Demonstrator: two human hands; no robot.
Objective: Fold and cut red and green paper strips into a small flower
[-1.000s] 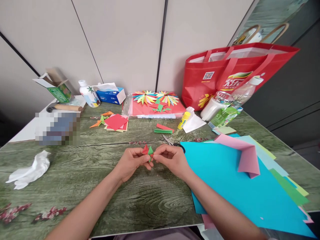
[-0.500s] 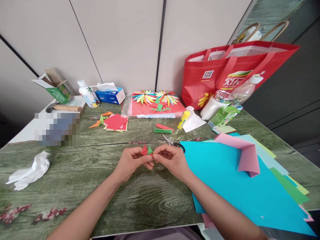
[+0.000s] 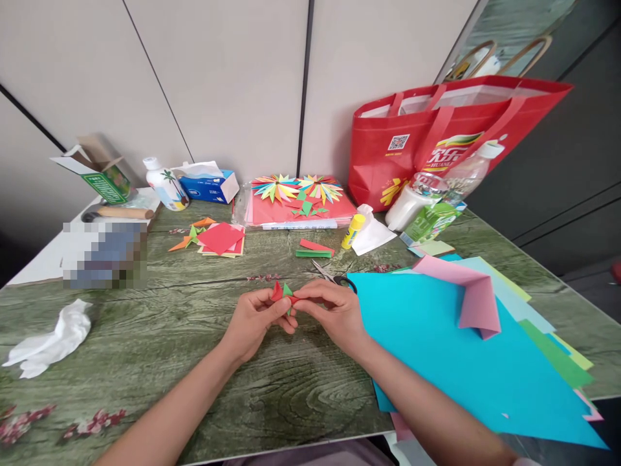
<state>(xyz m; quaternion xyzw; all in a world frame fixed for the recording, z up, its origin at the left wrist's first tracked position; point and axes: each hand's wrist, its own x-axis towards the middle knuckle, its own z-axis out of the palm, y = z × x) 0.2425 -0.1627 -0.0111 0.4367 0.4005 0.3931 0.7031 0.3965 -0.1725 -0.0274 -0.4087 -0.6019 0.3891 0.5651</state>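
Between my two hands, just above the table, is a small folded paper piece point(image 3: 286, 291) in red and green. My left hand point(image 3: 255, 323) pinches it from the left with thumb and fingers. From the right, my right hand point(image 3: 332, 310) has its thumb and fingertips closed on the red part. My fingertips cover some of the folds. Scissors point(image 3: 334, 276) with black handles lie right behind my right hand. Farther back are folded strips point(image 3: 314, 249) of red and green paper. A yellow glue stick point(image 3: 352, 232) stands beside a white tissue.
Large blue paper point(image 3: 436, 349) lies at the right with a folded pink sheet point(image 3: 478, 298) on it. At the back are paper stars point(image 3: 276, 188) on a red pack, a red bag point(image 3: 388, 155), bottles and boxes. Red paper squares point(image 3: 222, 238) and a crumpled tissue point(image 3: 58, 336) lie left.
The view has shifted slightly. My hands stay around the paper piece, whose red and green points have tilted a little between my fingers.
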